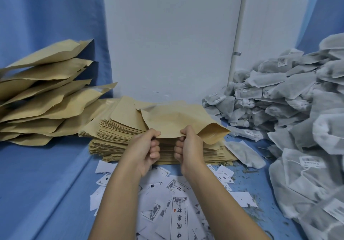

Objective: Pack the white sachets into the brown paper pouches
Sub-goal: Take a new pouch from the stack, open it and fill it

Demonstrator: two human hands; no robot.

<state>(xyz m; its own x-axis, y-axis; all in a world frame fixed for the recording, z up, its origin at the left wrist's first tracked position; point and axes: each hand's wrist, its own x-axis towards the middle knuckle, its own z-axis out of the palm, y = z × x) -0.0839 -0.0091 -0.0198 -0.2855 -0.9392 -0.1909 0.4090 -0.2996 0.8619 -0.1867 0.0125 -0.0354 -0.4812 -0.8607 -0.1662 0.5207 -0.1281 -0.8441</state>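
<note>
One pouch [178, 120], edge between fingers [154, 144] of left hand [143, 146], right hand [189, 146].

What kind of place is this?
Probably a small hand-packing station: a stack of brown pouches, a heap of white sachets, printed labels on blue cloth. The left hand and right hand grip one pouch.

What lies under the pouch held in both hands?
A stack of flat brown pouches; the held pouch, left hand and right hand cover its top and middle.
</note>
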